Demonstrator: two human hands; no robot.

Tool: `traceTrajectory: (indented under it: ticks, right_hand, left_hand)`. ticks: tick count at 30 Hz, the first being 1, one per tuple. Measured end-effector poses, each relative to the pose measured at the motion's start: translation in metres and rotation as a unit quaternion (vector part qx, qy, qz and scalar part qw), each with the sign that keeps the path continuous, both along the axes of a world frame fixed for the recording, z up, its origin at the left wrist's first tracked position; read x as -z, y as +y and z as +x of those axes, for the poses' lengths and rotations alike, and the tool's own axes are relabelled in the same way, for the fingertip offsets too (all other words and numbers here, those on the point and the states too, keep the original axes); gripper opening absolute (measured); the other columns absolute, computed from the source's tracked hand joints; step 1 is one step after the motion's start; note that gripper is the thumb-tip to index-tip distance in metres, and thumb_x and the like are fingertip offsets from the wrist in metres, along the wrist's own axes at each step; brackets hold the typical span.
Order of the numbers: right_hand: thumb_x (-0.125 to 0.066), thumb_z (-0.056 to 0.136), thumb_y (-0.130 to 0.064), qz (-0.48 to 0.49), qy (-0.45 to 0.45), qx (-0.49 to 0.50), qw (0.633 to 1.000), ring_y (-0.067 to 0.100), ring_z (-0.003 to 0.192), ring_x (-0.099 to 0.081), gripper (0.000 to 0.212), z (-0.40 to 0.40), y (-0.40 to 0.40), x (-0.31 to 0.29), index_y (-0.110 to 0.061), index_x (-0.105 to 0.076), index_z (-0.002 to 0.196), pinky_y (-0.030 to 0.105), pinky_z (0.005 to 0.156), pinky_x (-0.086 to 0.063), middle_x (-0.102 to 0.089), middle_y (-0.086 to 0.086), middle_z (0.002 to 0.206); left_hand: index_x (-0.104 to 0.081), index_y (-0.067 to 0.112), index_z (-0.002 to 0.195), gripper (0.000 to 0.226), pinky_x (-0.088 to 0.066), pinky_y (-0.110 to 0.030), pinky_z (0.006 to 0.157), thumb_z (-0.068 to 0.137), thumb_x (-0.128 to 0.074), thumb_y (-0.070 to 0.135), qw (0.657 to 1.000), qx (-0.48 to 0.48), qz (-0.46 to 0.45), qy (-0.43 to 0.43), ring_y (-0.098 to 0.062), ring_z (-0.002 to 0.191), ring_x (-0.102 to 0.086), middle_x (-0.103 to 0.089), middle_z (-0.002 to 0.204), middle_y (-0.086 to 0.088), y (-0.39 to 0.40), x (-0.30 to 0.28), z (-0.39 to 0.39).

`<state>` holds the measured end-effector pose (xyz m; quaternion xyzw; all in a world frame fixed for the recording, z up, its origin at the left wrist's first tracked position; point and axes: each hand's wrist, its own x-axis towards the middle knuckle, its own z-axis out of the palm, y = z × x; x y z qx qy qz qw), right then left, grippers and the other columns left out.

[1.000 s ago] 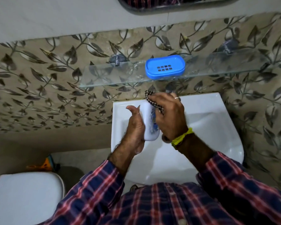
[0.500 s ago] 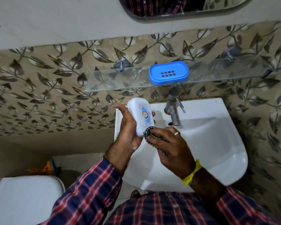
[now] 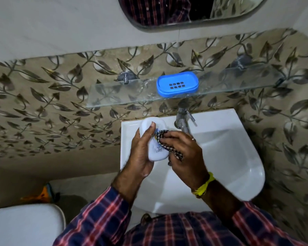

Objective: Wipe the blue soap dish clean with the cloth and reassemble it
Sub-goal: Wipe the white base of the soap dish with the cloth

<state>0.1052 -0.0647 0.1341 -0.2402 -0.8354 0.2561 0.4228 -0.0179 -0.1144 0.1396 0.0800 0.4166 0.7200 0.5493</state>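
While my left hand [image 3: 140, 153] keeps its fingers wrapped round the white oval plastic piece [image 3: 156, 150], thumb pressed on its upper end, the piece now sits lower and flatter over the rear left corner of the white ceramic basin [image 3: 238, 157] than it did half a second ago, when I held it upright. I cannot tell whether it is the soap or a part of the dish; a blue print shows on its face.

My right hand [image 3: 185, 153] is closed on the checked black-and-white cloth [image 3: 169, 146], bunched under the fingertips and pressed against the piece's right side. The cloth has moved from the lower end up toward the middle, so I judge the wiping stroke is mid-travel and this piece not yet finished.

Further right and above, the blue oval plastic soap dish [image 3: 177, 84], slotted drain uppermost, rests untouched on the clear glass shelf [image 3: 114, 93], above the metal tap [image 3: 183, 119]. Reassembly is still ahead: the wiped piece must go back up there.
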Motion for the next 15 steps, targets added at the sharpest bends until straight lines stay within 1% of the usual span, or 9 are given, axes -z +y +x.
traceTrajectory:
  ticks: [1, 2, 4, 6, 8, 10, 11, 13, 15]
  right_hand:
    - [-0.059, 0.069, 0.015, -0.019, 0.005, 0.02, 1.0, 0.015, 0.104, -0.063, 0.043, 0.001, 0.002, 0.0, -0.006, -0.074, 0.103, 0.032, 0.094, -0.051, -0.069, 0.008, 0.109]
    - [-0.062, 0.07, 0.017, -0.044, 0.017, 0.053, 0.997, 0.014, 0.102, -0.063, 0.041, 0.0, 0.006, -0.002, -0.005, -0.075, 0.101, 0.03, 0.094, -0.051, -0.069, 0.009, 0.106]
    - [-0.065, 0.069, 0.019, -0.062, 0.047, 0.1, 0.992, 0.015, 0.098, -0.063, 0.038, -0.007, 0.014, -0.009, -0.002, -0.074, 0.1, 0.023, 0.093, -0.05, -0.069, 0.012, 0.102]
    - [-0.062, 0.069, 0.019, -0.042, 0.06, 0.079, 0.994, 0.016, 0.099, -0.063, 0.039, -0.011, 0.02, -0.015, 0.0, -0.073, 0.101, 0.02, 0.095, -0.048, -0.068, 0.013, 0.102]
    - [-0.062, 0.07, 0.018, -0.029, 0.047, 0.042, 0.998, 0.018, 0.1, -0.064, 0.039, -0.009, 0.021, -0.014, 0.0, -0.073, 0.104, 0.023, 0.096, -0.049, -0.069, 0.012, 0.104]
    - [-0.065, 0.075, 0.014, -0.051, 0.023, 0.024, 0.998, 0.016, 0.099, -0.066, 0.035, 0.0, 0.02, -0.008, -0.002, -0.072, 0.106, 0.021, 0.094, -0.05, -0.07, 0.008, 0.106]
    - [-0.068, 0.077, 0.011, -0.079, 0.011, 0.027, 0.996, 0.013, 0.098, -0.066, 0.033, 0.006, 0.02, -0.004, -0.004, -0.072, 0.106, 0.018, 0.093, -0.05, -0.07, 0.003, 0.105]
    - [-0.072, 0.079, 0.003, -0.153, -0.014, 0.055, 0.987, 0.008, 0.096, -0.065, 0.027, 0.019, 0.022, 0.006, -0.011, -0.072, 0.102, 0.02, 0.09, -0.052, -0.069, -0.007, 0.103]
    - [-0.075, 0.079, -0.003, -0.211, -0.025, 0.089, 0.973, 0.011, 0.095, -0.066, 0.021, 0.035, 0.026, 0.017, -0.014, -0.069, 0.095, 0.026, 0.087, -0.053, -0.07, -0.004, 0.1]
  left_hand:
    - [-0.056, 0.006, 0.126, 0.044, -0.055, -0.04, 0.081, 0.089, -0.067, 0.026, 0.998, -0.015, -0.021, 0.052, -0.031, 0.098, -0.064, -0.063, 0.109, -0.022, -0.001, 0.001, 0.0]
    - [-0.058, 0.003, 0.127, 0.043, -0.057, -0.043, 0.083, 0.09, -0.067, 0.022, 0.995, -0.023, -0.04, 0.084, -0.033, 0.098, -0.068, -0.068, 0.111, -0.022, -0.002, 0.002, 0.002]
    - [-0.06, 0.005, 0.13, 0.038, -0.055, -0.049, 0.092, 0.094, -0.065, 0.016, 0.99, -0.017, -0.059, 0.125, -0.038, 0.107, -0.069, -0.07, 0.119, -0.023, -0.003, 0.005, 0.008]
    - [-0.062, 0.011, 0.129, 0.035, -0.056, -0.048, 0.092, 0.095, -0.064, 0.016, 0.982, -0.004, -0.065, 0.178, -0.036, 0.109, -0.07, -0.072, 0.118, -0.02, -0.004, 0.006, 0.011]
    - [-0.063, 0.02, 0.125, 0.031, -0.061, -0.039, 0.082, 0.094, -0.065, 0.018, 0.967, -0.01, -0.072, 0.243, -0.024, 0.101, -0.074, -0.076, 0.11, -0.007, -0.002, 0.006, 0.008]
    - [-0.063, 0.029, 0.117, 0.027, -0.06, -0.026, 0.065, 0.092, -0.07, 0.022, 0.952, -0.031, -0.098, 0.288, -0.011, 0.087, -0.075, -0.076, 0.099, 0.004, 0.001, 0.01, 0.004]
    - [-0.063, 0.028, 0.116, 0.026, -0.058, -0.024, 0.06, 0.091, -0.072, 0.025, 0.951, -0.042, -0.113, 0.286, -0.011, 0.083, -0.075, -0.076, 0.097, 0.003, 0.002, 0.014, 0.004]
    - [-0.063, 0.024, 0.116, 0.03, -0.058, -0.03, 0.058, 0.089, -0.074, 0.03, 0.954, -0.068, -0.149, 0.253, -0.021, 0.086, -0.075, -0.075, 0.101, -0.006, 0.002, 0.023, 0.003]
    - [-0.065, 0.024, 0.113, 0.029, -0.059, -0.033, 0.058, 0.087, -0.075, 0.032, 0.954, -0.094, -0.178, 0.224, -0.023, 0.086, -0.075, -0.075, 0.099, -0.007, -0.002, 0.033, 0.003]
